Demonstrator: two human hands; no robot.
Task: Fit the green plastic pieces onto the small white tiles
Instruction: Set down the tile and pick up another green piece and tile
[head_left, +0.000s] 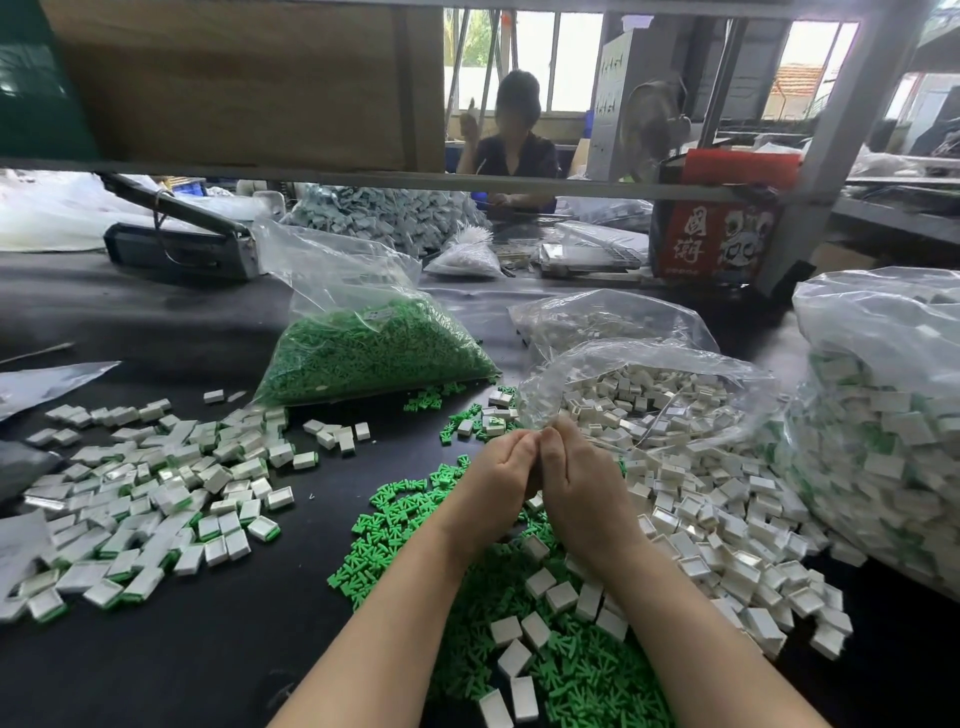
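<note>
Left hand (493, 486) and right hand (576, 493) are meeting fingertip to fingertip above the black table top (218, 654), fingers curled inward; whatever they are pinching is hidden behind the knuckles, so the held item cannot be told. Loose green plastic pieces (524, 639) are lying in a heap under both forearms, running off the bottom edge. Small white rectangular tiles (727, 540) are spilling from an open clear plastic bag (649, 395) just right of the hands. A pile of white tiles with green showing at their edges (145, 499) is sitting well apart to the left, cut off at the frame edge. A clear bag full of green pieces (374, 348) is standing behind. Bare black surface is lying open at lower left.
</note>
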